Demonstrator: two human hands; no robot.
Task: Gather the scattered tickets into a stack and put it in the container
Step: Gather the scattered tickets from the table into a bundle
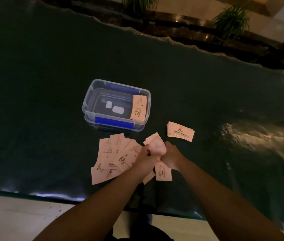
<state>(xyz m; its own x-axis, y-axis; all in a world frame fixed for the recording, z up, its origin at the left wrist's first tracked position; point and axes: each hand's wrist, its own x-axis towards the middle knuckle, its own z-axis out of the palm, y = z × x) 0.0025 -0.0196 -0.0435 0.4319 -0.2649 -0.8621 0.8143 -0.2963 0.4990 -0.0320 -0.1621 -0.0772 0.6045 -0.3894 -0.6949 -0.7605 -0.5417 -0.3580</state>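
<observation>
Each pale pink ticket carries small dark print and a line drawing that looks like a cup, but the writing is too small and blurred to read. One ticket [138, 108] stands tilted against the right inner wall of the clear container [92, 94], which has blue clips on its long sides and sits just above the middle of the frame; two white labels [115, 107] on its floor show no legible text. Right of centre, a neat stack [180, 131] lies on the dark worktop [42, 84], apart from the hands. A loose spread of scattered tickets [113, 157] fans out lower centre, just left of the hands. The left hand [145, 158] and right hand [170, 156] meet at the middle of the frame, fingers curled closed around a small bunch of tickets [156, 145] pinched between them, with more tickets [163, 172] showing just beneath the wrists. Potted plants [231, 20] line the upper right edge.
</observation>
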